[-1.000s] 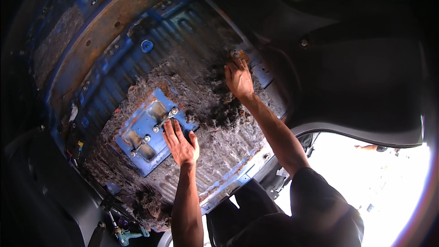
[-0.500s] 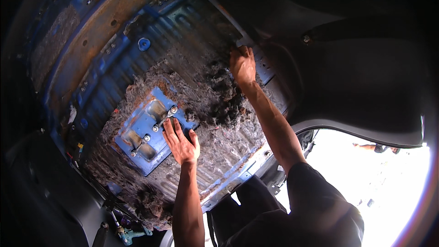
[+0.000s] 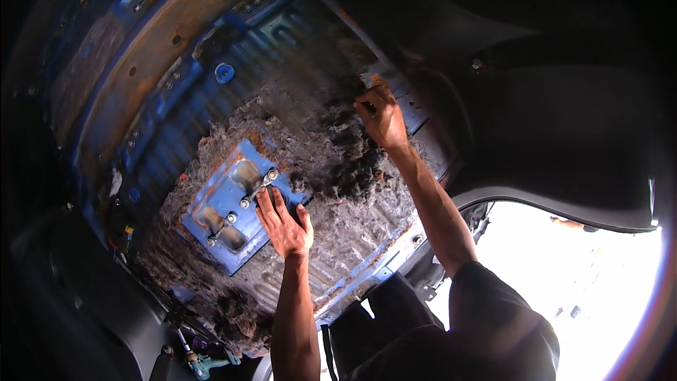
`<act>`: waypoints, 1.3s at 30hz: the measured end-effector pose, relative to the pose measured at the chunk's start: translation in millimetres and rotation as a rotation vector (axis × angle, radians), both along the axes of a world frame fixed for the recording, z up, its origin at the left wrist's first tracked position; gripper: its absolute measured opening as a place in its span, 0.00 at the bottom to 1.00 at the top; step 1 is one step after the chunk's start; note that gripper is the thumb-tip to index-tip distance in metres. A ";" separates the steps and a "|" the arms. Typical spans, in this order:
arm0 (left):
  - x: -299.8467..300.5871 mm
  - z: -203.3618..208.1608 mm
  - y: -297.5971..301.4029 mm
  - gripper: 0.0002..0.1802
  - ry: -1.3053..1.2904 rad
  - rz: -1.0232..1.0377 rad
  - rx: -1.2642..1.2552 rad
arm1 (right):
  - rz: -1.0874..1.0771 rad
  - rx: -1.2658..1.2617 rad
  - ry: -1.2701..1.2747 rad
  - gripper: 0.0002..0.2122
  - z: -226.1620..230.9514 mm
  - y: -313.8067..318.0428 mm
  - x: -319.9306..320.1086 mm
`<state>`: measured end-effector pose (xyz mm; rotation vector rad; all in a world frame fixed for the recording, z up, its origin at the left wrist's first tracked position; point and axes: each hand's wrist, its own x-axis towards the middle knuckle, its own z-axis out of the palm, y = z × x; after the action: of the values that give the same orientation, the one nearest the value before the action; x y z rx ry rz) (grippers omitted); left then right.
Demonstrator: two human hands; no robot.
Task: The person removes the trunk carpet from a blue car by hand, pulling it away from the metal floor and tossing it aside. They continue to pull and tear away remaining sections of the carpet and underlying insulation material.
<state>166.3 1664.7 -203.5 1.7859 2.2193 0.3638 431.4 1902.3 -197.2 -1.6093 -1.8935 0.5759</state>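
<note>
My left hand (image 3: 285, 226) lies spread, its fingertips resting on a blue metal plate (image 3: 229, 259) beside a bolted bracket (image 3: 259, 187). The plate has two recesses and is ringed by torn grey fibre padding (image 3: 331, 236). Farther up and to the right, my right hand (image 3: 384, 123) has its fingers curled toward the thumb in a pinch, close to the padding's dark, shaggy part (image 3: 345, 169). Whatever is between those fingertips, if anything, is too small to tell. Just beyond the knuckles shows a rusty patch (image 3: 371, 80) of the metal floor.
A ribbed blue metal floor (image 3: 247, 49) stretches away at the far left, with a round blue plug (image 3: 224, 73). Black trim panels (image 3: 564, 127) wall the right side. At the lower left lies a teal power tool (image 3: 203, 365). A bright door opening (image 3: 543, 275) is at the lower right.
My right hand has drawn back a little toward me, and its thumb side now shows. The rusty patch beyond it has come into sight. My left hand stays on the plate.
</note>
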 end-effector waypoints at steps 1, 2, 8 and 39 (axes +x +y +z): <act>0.0 0.3 0.3 0.42 0.010 -0.003 0.013 | -0.055 -0.052 0.006 0.11 -0.2 1.5 -3.5; -0.1 0.3 0.8 0.42 0.007 -0.001 -0.003 | -0.140 -0.036 0.083 0.12 -1.2 5.4 -7.1; 0.3 -1.0 -1.6 0.42 0.027 0.003 -0.031 | -0.248 0.125 -0.272 0.19 -19.3 28.9 -30.8; -0.8 -3.0 -1.1 0.43 0.044 -0.002 -0.046 | 0.171 0.099 -0.289 0.11 -12.4 27.2 4.8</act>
<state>165.5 1663.6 -206.5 1.7886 2.2369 0.2735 436.1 1929.5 -209.7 -1.5432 -2.2498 0.3242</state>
